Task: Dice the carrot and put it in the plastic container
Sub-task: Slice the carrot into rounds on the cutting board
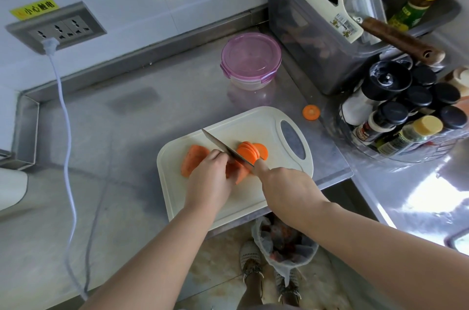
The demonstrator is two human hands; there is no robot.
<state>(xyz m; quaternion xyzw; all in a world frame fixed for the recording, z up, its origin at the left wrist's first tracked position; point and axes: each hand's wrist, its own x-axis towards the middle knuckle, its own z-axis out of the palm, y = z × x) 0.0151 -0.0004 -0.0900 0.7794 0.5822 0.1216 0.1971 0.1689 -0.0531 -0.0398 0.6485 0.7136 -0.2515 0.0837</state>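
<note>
While the left hand (pixel 210 177) bears down on the carrot (pixel 194 160) with curled fingers, it covers the middle of the piece. Only an orange end past its knuckles and some wedge-like parts under its palm show, and how many pieces lie there cannot be told. Just right of those fingers the knife (pixel 223 146) stands slanted on the cutting board (pixel 253 122), its edge down against the carrot. The right hand (pixel 286 188) is wrapped round the handle, which is wholly hidden inside the grip, with one finger stretched toward the blade. On the far side of the blade from the left hand, a fanned row of carrot slices (pixel 250 151) leans together. Well beyond both hands, off the board, the plastic container (pixel 250 63) sits with its purple lid on, and the tinted lid makes its inside hard to read. A lone carrot round (pixel 311 112) lies on the counter ahead and to the right of the right hand.
</note>
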